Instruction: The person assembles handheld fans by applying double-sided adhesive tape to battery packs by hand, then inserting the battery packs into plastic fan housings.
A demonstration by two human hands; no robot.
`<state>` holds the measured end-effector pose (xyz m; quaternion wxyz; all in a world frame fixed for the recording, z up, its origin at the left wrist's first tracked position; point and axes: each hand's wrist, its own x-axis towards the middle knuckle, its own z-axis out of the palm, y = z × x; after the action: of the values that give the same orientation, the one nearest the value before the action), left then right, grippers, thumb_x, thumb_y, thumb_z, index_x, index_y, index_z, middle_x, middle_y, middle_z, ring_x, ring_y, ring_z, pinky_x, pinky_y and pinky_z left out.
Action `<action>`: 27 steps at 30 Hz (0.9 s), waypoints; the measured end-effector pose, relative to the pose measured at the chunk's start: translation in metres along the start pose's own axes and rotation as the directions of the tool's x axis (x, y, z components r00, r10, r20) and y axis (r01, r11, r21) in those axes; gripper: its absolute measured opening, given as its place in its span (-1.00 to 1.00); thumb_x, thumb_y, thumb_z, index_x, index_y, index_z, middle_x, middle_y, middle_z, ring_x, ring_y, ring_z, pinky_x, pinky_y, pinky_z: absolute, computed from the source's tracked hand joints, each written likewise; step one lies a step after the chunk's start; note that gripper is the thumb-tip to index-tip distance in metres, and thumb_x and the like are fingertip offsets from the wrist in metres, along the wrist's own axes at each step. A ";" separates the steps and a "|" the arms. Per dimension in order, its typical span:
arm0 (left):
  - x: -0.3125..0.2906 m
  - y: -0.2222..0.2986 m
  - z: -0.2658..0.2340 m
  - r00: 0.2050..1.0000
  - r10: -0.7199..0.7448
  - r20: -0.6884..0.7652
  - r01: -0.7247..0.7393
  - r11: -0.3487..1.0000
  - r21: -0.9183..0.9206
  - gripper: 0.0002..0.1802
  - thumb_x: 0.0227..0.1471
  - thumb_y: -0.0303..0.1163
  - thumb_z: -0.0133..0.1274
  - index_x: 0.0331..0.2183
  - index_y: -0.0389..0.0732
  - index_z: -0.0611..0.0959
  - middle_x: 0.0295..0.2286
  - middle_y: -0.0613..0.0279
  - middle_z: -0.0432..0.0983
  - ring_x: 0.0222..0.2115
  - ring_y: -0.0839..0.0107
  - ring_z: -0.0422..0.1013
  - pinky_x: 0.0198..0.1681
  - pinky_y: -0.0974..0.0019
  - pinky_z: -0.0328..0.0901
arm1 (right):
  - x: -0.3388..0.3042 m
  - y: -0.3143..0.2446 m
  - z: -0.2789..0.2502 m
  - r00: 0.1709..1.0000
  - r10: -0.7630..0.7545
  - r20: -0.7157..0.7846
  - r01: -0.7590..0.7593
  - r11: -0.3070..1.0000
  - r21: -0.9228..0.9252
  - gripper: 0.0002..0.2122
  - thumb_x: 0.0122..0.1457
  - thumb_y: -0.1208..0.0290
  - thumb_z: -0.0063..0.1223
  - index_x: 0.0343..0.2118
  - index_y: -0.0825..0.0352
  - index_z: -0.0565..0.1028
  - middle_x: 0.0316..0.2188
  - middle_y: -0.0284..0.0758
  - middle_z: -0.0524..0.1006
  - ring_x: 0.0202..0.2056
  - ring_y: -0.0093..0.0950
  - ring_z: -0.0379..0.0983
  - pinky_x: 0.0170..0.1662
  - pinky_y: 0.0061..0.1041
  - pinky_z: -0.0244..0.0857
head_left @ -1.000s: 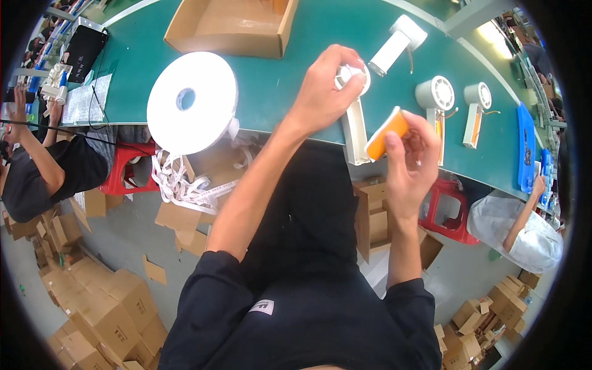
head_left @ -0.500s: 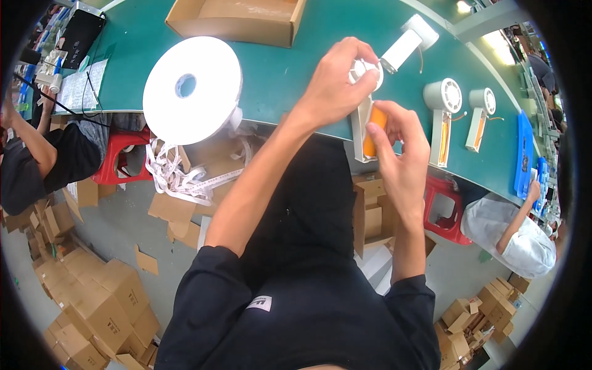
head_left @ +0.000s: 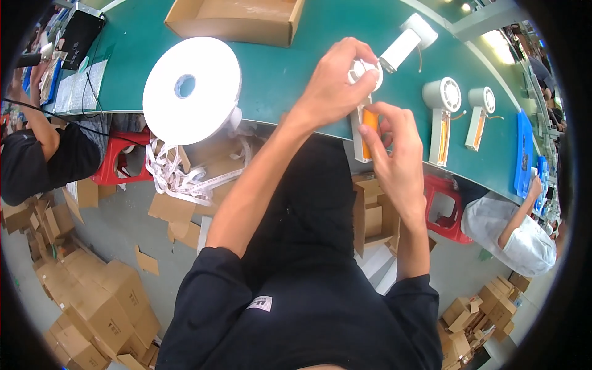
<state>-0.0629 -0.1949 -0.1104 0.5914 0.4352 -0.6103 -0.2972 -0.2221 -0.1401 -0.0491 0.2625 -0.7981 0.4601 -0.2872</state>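
My left hand [head_left: 338, 83] is closed around the round head of a white handheld fan, whose open handle [head_left: 358, 143] points toward me over the table's near edge. An orange cylindrical battery [head_left: 369, 126] lies along the handle's hollow. My right hand [head_left: 399, 157] is beside it, thumb and bent fingertips at the battery; whether they grip it or only press on it is hard to see. Two more fans, a larger fan [head_left: 441, 108] and a smaller fan [head_left: 480, 117], lie to the right with orange showing in their handles. Another white fan [head_left: 404, 48] rests beyond my left hand.
A big white reel [head_left: 213, 92] stands left on the green table [head_left: 271, 80], below a cardboard box [head_left: 240, 28]. A blue tray [head_left: 523, 151] sits far right. Co-workers are at both sides near red stools [head_left: 120, 157]. Cartons [head_left: 102, 296] and tangled white strip [head_left: 179, 176] lie below.
The orange battery has shifted slightly left and sits more in line with the handle. My right hand moved a little left with it. My left hand stays on the fan head.
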 end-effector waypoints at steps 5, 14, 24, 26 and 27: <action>0.000 0.004 0.000 0.999 0.038 0.015 -0.038 0.999 0.009 -0.80 0.03 -0.46 0.08 -0.27 -0.29 0.48 -0.22 0.11 0.47 -0.24 0.37 0.44 -0.17 0.33 0.35 | -0.009 0.001 0.006 0.987 -0.112 -0.115 0.102 0.990 -0.093 -0.76 0.12 0.49 0.17 -0.13 0.29 0.48 -0.42 -0.24 0.39 -0.40 -0.35 0.42 -0.37 -0.42 0.30; 0.001 0.000 0.000 0.998 0.059 -0.015 -0.059 0.998 -0.002 -0.80 0.04 -0.44 0.09 -0.26 -0.29 0.49 -0.22 0.10 0.48 -0.22 0.34 0.43 -0.15 0.32 0.33 | -0.030 -0.008 0.006 0.923 -0.146 -0.355 0.151 0.988 -0.014 -0.67 0.01 0.67 0.25 -0.14 0.33 0.46 -0.29 -0.20 0.44 -0.31 -0.36 0.41 -0.27 -0.47 0.32; 0.001 0.000 0.000 0.998 0.069 0.008 -0.069 0.997 0.044 -0.80 0.05 -0.43 0.08 -0.26 -0.28 0.49 -0.23 0.10 0.49 -0.22 0.33 0.44 -0.15 0.32 0.33 | -0.009 -0.010 -0.005 0.972 -0.048 -0.229 0.066 0.995 0.072 -0.71 0.02 0.64 0.25 -0.15 0.35 0.53 -0.29 -0.25 0.50 -0.35 -0.48 0.41 -0.32 -0.56 0.35; 0.002 0.001 0.002 0.996 0.087 0.013 -0.087 0.995 0.039 -0.80 0.05 -0.43 0.08 -0.26 -0.28 0.49 -0.23 0.11 0.49 -0.23 0.33 0.44 -0.16 0.31 0.34 | -0.008 -0.011 -0.005 0.981 -0.008 -0.192 0.020 0.998 0.060 -0.71 0.01 0.64 0.25 -0.16 0.34 0.54 -0.30 -0.25 0.50 -0.36 -0.48 0.41 -0.32 -0.55 0.35; 0.002 0.000 0.001 0.996 0.084 0.012 -0.084 0.996 0.039 -0.80 0.05 -0.43 0.08 -0.26 -0.28 0.49 -0.23 0.11 0.49 -0.23 0.33 0.44 -0.16 0.31 0.34 | -0.007 -0.010 -0.004 0.983 -0.016 -0.181 0.025 0.998 0.050 -0.71 0.01 0.64 0.26 -0.16 0.34 0.54 -0.31 -0.25 0.50 -0.36 -0.48 0.41 -0.32 -0.55 0.35</action>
<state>-0.0639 -0.1965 -0.1097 0.5916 0.4191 -0.6369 -0.2622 -0.2214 -0.1299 -0.0410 0.2374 -0.7663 0.4662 -0.3729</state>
